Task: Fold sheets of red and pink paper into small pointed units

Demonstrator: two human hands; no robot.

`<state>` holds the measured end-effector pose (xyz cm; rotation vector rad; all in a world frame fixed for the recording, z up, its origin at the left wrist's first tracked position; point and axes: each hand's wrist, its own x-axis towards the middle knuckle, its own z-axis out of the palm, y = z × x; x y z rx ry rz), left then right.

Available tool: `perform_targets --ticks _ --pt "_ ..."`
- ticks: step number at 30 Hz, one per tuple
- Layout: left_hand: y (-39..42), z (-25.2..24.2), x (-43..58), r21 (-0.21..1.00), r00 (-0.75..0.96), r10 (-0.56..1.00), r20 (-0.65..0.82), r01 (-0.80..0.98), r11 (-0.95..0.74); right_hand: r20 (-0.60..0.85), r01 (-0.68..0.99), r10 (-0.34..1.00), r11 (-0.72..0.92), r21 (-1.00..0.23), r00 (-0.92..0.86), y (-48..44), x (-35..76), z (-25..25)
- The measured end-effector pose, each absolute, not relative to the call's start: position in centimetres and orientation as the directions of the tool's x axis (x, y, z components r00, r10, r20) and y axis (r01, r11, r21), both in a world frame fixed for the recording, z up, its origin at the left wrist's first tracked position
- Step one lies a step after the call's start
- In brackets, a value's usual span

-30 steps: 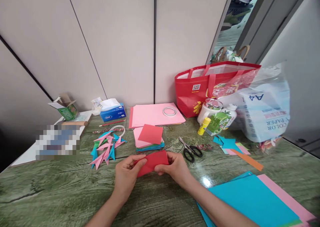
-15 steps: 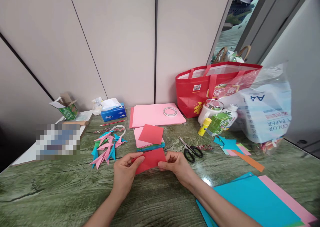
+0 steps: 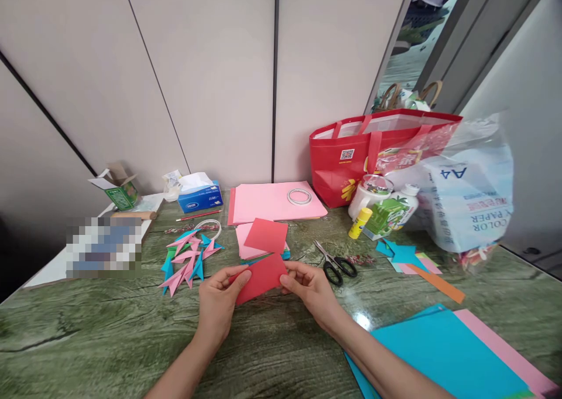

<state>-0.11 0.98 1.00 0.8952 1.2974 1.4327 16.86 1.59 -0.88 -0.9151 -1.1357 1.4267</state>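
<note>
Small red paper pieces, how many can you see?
2: one small red paper piece held between the left hand and right hand, another red piece atop the stack of pink and blue paper beyond them. More may be hidden in that stack.

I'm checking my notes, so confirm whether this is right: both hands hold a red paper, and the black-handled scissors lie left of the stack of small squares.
The side is wrong: the head view shows the scissors right of the stack. The left hand and right hand do hold the red paper.
</note>
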Motion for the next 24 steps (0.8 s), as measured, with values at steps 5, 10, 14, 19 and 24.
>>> perform_targets --ticks 5,10,14,19,24 --pt "0.7 1.3 0.2 0.980 -0.230 0.967 -0.111 -0.187 0.068 0.000 -0.265 0.982 -0.051 -0.963 -0.187 1.6 16.7 -0.7" --pt "0.1 1.9 0.8 0.981 -0.038 0.986 -0.160 -0.121 0.154 -0.003 -0.264 0.996 -0.027 -0.964 -0.093 1.6 16.8 -0.4" --pt "-0.3 2.7 1.0 0.966 0.226 0.948 -0.226 -0.073 0.248 0.016 -0.211 0.992 -0.011 -0.977 -0.126 1.6 16.7 -0.4" --pt "-0.4 2.1 0.9 0.970 0.389 0.893 -0.227 0.009 0.242 0.060 -0.106 0.980 0.041 -0.994 -0.188 1.4 16.6 -0.7" --pt "-0.7 1.4 1.1 0.978 0.405 0.893 -0.195 0.147 0.147 0.196 0.131 0.970 0.215 -0.968 -0.145 1.1 16.4 -0.7"
